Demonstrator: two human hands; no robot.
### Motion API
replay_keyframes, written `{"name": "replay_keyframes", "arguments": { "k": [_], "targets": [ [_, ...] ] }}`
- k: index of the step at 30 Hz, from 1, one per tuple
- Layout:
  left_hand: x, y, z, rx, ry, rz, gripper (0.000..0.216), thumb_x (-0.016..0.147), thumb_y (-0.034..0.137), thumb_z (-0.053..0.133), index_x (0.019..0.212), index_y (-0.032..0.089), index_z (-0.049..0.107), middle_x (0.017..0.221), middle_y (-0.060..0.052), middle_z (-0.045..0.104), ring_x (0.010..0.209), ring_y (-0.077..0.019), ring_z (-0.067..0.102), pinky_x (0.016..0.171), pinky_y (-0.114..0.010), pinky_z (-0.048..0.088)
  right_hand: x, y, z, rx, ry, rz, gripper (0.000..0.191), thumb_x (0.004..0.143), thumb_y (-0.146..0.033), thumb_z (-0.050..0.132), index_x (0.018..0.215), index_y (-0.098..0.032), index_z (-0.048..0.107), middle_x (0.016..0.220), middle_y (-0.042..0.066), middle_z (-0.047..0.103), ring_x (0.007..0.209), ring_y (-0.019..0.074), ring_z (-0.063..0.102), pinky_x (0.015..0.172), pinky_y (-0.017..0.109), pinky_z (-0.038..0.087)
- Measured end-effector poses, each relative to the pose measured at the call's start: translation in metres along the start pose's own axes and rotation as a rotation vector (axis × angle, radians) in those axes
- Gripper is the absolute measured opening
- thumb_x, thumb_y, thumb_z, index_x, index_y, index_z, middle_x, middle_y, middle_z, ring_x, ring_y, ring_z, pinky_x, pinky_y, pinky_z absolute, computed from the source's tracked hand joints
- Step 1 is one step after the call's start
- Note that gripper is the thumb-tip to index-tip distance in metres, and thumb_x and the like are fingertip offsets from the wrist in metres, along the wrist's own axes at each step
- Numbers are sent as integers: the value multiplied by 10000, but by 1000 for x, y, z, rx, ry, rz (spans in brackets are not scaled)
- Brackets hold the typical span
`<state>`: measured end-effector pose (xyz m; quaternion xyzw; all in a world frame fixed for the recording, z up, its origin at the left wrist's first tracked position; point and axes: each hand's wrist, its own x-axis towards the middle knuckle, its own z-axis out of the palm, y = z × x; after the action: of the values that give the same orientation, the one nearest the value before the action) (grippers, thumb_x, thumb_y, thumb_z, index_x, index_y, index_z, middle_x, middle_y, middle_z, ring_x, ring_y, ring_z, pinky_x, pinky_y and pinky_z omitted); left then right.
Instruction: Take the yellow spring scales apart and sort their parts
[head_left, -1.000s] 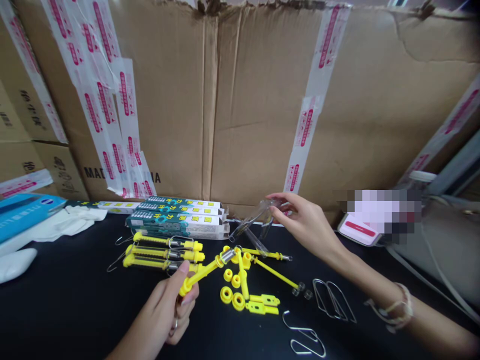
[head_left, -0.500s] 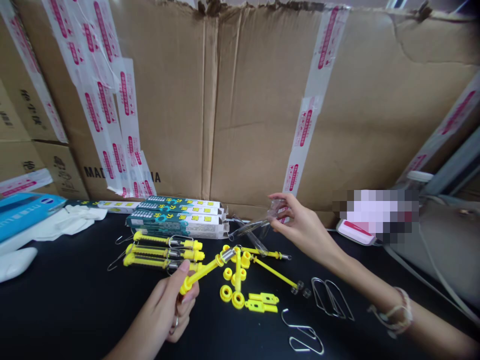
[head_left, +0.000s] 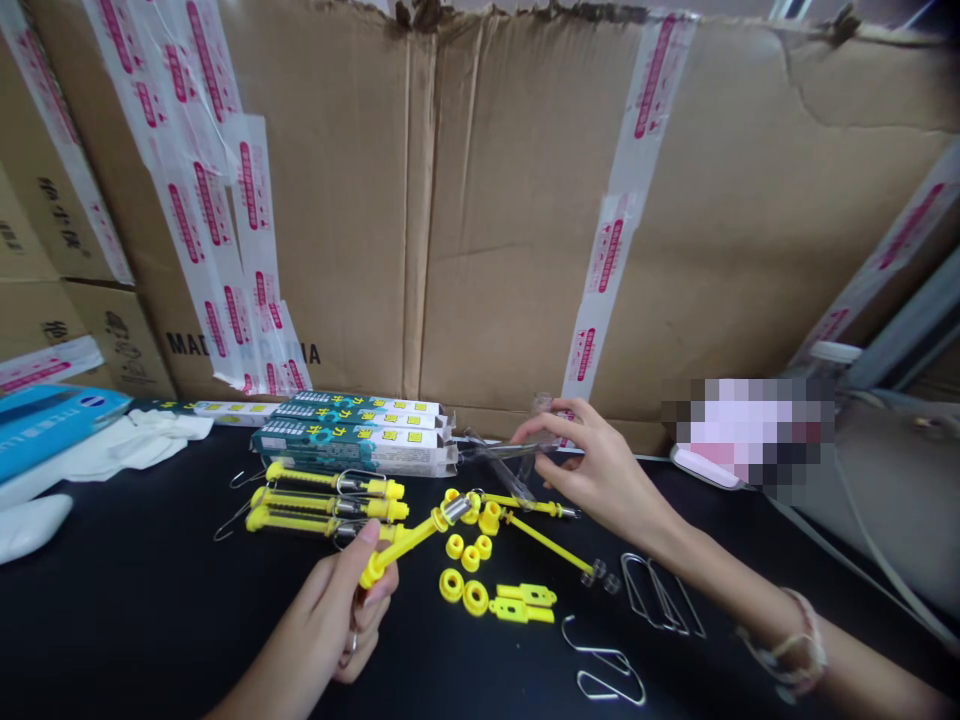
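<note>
Two forearms reach in over the black surface point(head_left: 112, 620). Farther out, the right hand point(head_left: 600, 470) stretches forward, palm down. Its grip is pinched narrow on a clear tube point(head_left: 499, 452) that points left above the loose yellow parts point(head_left: 475, 598). Nearer the body, the left hand point(head_left: 337, 615) curls, its grip closed around a yellow rod point(head_left: 409, 543) that angles up and to the right past the thumb.

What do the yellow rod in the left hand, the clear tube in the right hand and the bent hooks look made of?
Yellow rod: probably moulded plastic, opaque, evenly coloured, slight sheen; its silvery tip looks like metal. Clear tube: probably transparent plastic, since the background shows through it. Hooks: thin bare metal wire, grey with bright glints.
</note>
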<state>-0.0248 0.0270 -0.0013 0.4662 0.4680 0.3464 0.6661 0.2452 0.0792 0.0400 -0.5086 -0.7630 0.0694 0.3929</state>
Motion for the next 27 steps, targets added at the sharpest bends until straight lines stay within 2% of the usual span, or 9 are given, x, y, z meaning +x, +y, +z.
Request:
{"name": "replay_keyframes", "arguments": {
  "k": [9, 15, 19, 24, 27],
  "targets": [
    [-1, 2, 3, -39, 25, -16, 678, 669, 830, 627, 539, 231, 337, 441, 134, 169, 382, -17, 61, 373, -190, 15, 1, 0, -3, -19, -21, -24, 264, 796, -110, 555, 910, -235, 757, 1093, 94, 605, 958, 234, 662, 599, 292, 602],
    [8, -14, 0, -32, 45, -16, 717, 606, 904, 578, 519, 240, 322, 415, 130, 134, 343, -22, 61, 338, -191, 27, -1, 0, -6, -28, -33, -22, 255, 813, -128, 552, 926, -233, 754, 1076, 101, 611, 941, 244, 670, 602, 320, 603],
    [13, -24, -3, -28, 69, -12, 718, 592, 917, 564, 517, 241, 333, 411, 132, 122, 330, -24, 56, 321, -188, 40, 1, -2, -9, -24, -35, -16, 243, 822, -151, 559, 932, -235, 759, 1111, 107, 629, 1021, 256, 667, 622, 311, 598],
    [16, -26, -5, -31, 97, -18, 716, 571, 901, 595, 506, 236, 341, 408, 130, 151, 325, -15, 61, 317, -185, 34, 7, 1, -17, -16, -64, -6, 232, 800, -168, 580, 932, -247, 753, 1134, 79, 714, 1142, 271, 654, 669, 308, 591],
    [16, -25, -5, -38, 109, -23, 711, 550, 881, 625, 492, 232, 342, 402, 128, 168, 319, -11, 81, 312, -182, 55, 13, 5, -24, -15, -113, 3, 169, 791, -220, 613, 860, -253, 763, 1089, 70, 751, 1223, 303, 619, 618, 286, 589]
  ]
}}
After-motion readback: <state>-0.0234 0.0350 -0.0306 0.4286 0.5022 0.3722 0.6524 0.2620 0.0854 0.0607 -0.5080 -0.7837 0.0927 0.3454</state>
